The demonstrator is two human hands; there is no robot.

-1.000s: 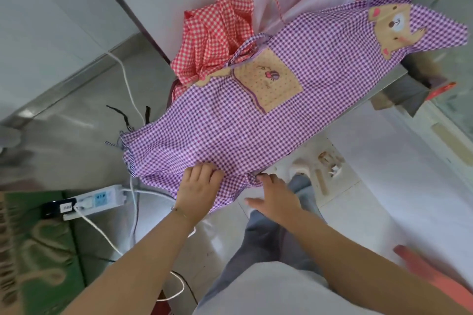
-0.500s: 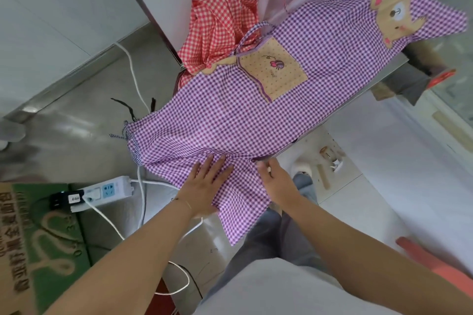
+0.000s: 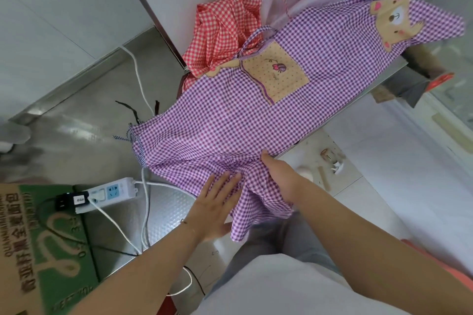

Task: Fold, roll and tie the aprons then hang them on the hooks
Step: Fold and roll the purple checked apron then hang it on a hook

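Note:
A purple checked apron [image 3: 256, 110] with a tan pocket and a bear patch lies spread across a steel table [image 3: 76, 123]. Its near corner hangs off the table's front edge. My left hand [image 3: 212, 207] lies flat with straight fingers on the apron's near edge. My right hand [image 3: 279, 176] grips the bunched cloth at the table's edge, its fingers hidden under the fabric. A red checked apron [image 3: 225, 23] lies crumpled behind the purple one, partly covered by it.
A white power strip [image 3: 110, 190] with cables sits on the table to the left. A green and brown cardboard box [image 3: 38, 250] stands at the near left. White tiled floor with small debris lies to the right. A wall panel rises behind the table.
The apron's near corner has been pulled down off the table edge. My left hand has flattened and slid toward me; my right hand has moved onto the cloth and taken hold of it.

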